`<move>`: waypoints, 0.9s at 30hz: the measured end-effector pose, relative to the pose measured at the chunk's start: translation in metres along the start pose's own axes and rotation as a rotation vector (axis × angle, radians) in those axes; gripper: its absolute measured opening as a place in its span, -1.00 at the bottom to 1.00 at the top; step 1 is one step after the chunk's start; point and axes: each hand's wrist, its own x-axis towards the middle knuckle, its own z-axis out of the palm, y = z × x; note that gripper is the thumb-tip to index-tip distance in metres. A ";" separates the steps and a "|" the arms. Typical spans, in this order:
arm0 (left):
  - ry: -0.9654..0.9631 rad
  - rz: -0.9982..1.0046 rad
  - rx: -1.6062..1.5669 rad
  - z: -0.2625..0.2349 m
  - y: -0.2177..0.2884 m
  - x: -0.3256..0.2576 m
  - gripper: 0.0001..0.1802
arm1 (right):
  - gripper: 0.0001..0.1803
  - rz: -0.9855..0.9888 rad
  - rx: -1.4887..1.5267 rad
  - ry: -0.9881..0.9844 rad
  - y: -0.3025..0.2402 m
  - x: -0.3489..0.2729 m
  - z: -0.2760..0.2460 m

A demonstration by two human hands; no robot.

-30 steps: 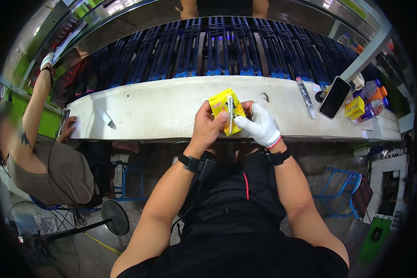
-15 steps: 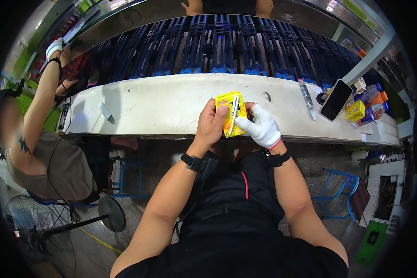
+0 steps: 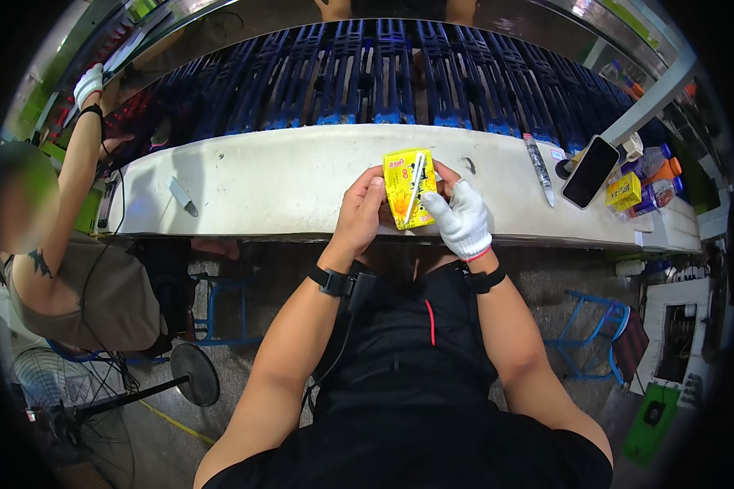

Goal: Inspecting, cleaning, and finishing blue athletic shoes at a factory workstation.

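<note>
With our bare left hand (image 3: 359, 214) half-closed on its left edge and our white-gloved right hand (image 3: 466, 222) loosely curled around its right, we hold a small yellow rectangular carton (image 3: 399, 186), a thin white straw (image 3: 415, 191) slanting across its face, over the long white tabletop (image 3: 273, 191).

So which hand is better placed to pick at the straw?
Probably the right hand: it sits nearer the straw, while the left hand is at the left edge of the yellow box.
</note>
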 end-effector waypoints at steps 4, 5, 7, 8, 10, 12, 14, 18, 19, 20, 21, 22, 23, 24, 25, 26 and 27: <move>0.001 0.001 0.069 -0.004 -0.005 -0.001 -0.49 | -0.45 -0.052 -0.064 0.039 -0.004 -0.003 0.001; -0.003 0.003 0.090 -0.004 -0.005 0.000 -0.48 | -0.49 -0.064 -0.021 0.061 -0.004 -0.002 0.001; 0.004 0.021 0.095 -0.003 -0.005 0.001 -0.47 | -0.52 -0.046 -0.041 0.052 -0.006 0.000 0.001; 0.012 0.036 0.099 -0.001 -0.004 -0.001 -0.47 | -0.53 -0.025 -0.061 0.044 -0.008 -0.001 0.001; 0.000 0.055 0.097 0.003 -0.002 -0.002 -0.46 | -0.53 -0.018 -0.050 0.048 -0.012 -0.001 0.002; -0.010 0.080 0.099 0.003 -0.001 -0.002 -0.46 | -0.53 -0.017 -0.036 0.050 -0.013 -0.001 0.003; 0.028 0.078 0.150 0.002 -0.006 -0.003 -0.47 | -0.54 -0.020 -0.115 0.043 -0.012 -0.003 0.001; 0.007 0.086 0.208 0.001 -0.006 0.001 -0.48 | -0.54 -0.015 -0.105 0.034 -0.009 0.000 0.001; 0.010 0.103 0.216 0.002 -0.007 -0.001 -0.48 | -0.55 -0.015 -0.097 0.033 -0.008 -0.002 0.001; 0.013 0.119 0.224 0.002 -0.007 -0.001 -0.48 | -0.55 -0.016 -0.088 0.033 -0.007 -0.002 0.001; 0.013 0.119 0.224 0.001 -0.007 -0.001 -0.48 | -0.55 -0.015 -0.088 0.033 -0.007 -0.002 0.001; 0.009 0.116 0.214 0.000 -0.008 0.000 -0.51 | -0.56 -0.040 -0.108 0.039 -0.006 0.000 0.001; 0.005 0.111 0.204 0.001 -0.006 -0.001 -0.53 | -0.57 -0.063 -0.129 0.046 -0.007 -0.001 0.001; 0.005 0.109 0.203 0.002 -0.005 -0.002 -0.53 | -0.57 -0.061 -0.128 0.046 -0.007 -0.002 0.001; 0.005 0.058 0.140 0.003 -0.003 -0.004 -0.55 | -0.58 -0.063 -0.160 0.051 -0.007 -0.003 0.001; 0.004 0.013 0.078 0.003 0.000 -0.003 -0.56 | -0.58 -0.070 -0.191 0.055 -0.007 -0.002 0.000; 0.004 0.016 0.079 0.002 0.000 -0.003 -0.56 | -0.58 -0.073 -0.191 0.055 -0.006 -0.001 0.000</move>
